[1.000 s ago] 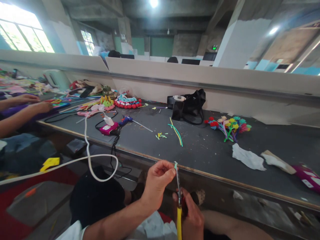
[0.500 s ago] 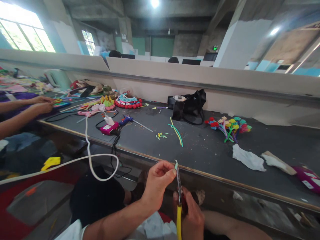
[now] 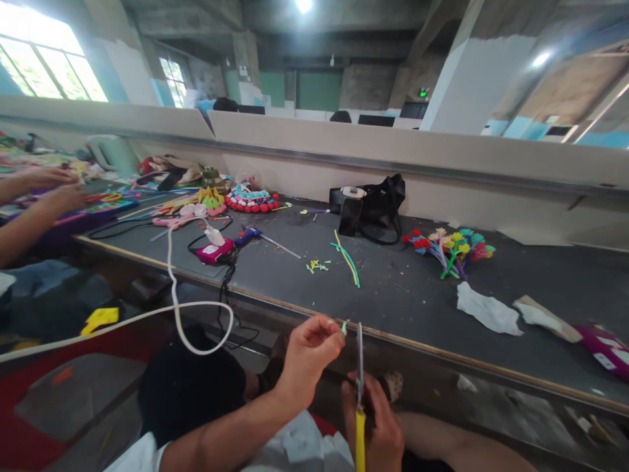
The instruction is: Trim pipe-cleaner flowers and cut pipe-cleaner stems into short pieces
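Observation:
Between the thumb and fingertips of my left hand (image 3: 314,354) is a small pale green piece (image 3: 344,327), its tip poking out at the right. My right hand (image 3: 376,419) is wrapped round yellow-handled scissors (image 3: 360,367), blades pointing up and seemingly together. The blades stand a little right of the green piece, apart from it. On the table beyond lie small green and yellow cut bits (image 3: 317,266) and two thin strips (image 3: 348,259), one yellow and one teal.
A glue gun (image 3: 248,235) and a magenta power block (image 3: 216,252) with a looping white cord (image 3: 175,295) lie left. Behind sits a black bag (image 3: 386,203). Colourful craft flowers (image 3: 452,249) and a white cloth (image 3: 489,308) are right. A co-worker's hands (image 3: 54,190) work at far left.
The scissors have moved right, away from the green piece, and turned more upright. My left hand stays nearly in place. The co-worker's hands have shifted left.

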{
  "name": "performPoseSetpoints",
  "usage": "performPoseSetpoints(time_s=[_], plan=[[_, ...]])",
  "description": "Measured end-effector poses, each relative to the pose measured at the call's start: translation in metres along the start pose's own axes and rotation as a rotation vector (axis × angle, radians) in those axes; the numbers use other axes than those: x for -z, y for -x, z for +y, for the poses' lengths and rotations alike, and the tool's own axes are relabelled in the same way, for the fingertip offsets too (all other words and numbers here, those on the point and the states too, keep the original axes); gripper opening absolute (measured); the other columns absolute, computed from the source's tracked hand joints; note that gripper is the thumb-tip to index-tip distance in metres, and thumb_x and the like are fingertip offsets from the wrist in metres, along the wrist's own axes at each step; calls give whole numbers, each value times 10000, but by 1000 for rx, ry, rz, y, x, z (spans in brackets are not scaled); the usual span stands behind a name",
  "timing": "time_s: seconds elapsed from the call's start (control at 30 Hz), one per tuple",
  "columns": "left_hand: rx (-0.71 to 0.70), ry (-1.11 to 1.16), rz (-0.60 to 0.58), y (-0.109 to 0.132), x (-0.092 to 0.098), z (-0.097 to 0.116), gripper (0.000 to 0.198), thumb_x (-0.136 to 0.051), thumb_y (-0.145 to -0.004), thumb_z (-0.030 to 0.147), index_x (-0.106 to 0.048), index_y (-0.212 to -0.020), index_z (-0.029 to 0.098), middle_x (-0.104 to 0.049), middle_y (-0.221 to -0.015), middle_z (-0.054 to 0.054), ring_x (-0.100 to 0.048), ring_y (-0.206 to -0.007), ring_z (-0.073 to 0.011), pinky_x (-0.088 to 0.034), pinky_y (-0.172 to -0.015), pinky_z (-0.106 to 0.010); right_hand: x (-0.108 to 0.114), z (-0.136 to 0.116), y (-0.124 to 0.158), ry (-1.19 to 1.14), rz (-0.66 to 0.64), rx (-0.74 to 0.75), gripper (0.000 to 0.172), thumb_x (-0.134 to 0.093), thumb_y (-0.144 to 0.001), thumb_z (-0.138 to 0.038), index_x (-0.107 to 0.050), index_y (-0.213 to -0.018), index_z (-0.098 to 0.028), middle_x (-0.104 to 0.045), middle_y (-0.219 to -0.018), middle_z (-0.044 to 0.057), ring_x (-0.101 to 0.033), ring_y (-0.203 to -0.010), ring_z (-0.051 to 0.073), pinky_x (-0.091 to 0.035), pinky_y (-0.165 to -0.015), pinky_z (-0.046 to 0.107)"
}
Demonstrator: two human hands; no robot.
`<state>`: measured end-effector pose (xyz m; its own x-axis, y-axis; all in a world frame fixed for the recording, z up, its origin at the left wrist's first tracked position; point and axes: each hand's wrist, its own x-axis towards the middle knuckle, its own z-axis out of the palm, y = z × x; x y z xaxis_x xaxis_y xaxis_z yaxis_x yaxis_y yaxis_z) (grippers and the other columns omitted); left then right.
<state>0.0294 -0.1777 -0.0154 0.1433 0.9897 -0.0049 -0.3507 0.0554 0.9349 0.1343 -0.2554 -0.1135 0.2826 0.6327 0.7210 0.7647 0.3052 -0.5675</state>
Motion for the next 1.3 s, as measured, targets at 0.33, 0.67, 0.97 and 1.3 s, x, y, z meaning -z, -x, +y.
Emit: performPoseSetpoints(time_s=[0.33, 0.67, 0.97, 1.3], plan=[[-729, -883, -464, 8, 31, -14, 178, -560, -746, 86, -678, -730, 217, -646, -677, -63, -576, -684, -177, -474, -794, -342, 14, -18, -11, -62, 33, -437, 487, -548, -853, -627, -641, -1058, -195, -720, -891, 63, -694, -737, 203, -526, -623, 260], [-477, -827, -511, 17, 29, -13, 134, -594, -721, 133, -701, -720, 214, -651, -680, -55, -575, -691, -177, -457, -816, -341, 17, -16, -18, -22, 4, -424, 393, -526, -885, -560, -655, -1003, -208, -699, -909, 62, -666, -738, 192, -499, -644, 262], [365, -282, -462, 0, 34, -17, 252, -740, -671, 381, -673, -670, 138, -557, -574, 20, -437, -531, -86, -321, -535, -213, 20, -13, -38, 12, -79, -252, 327, -506, -921, -516, -622, -1000, -220, -700, -912, 33, -677, -699, 156, -516, -619, 226], [351, -142, -328, -2, 22, -2, 185, -739, -598, 262, -611, -601, 129, -526, -525, 33, -392, -502, -64, -300, -513, -194, 16, -10, -44, 21, -103, -232, 342, -537, -917, -486, -598, -1072, -187, -709, -839, 39, -696, -670, 169, -538, -581, 229]])
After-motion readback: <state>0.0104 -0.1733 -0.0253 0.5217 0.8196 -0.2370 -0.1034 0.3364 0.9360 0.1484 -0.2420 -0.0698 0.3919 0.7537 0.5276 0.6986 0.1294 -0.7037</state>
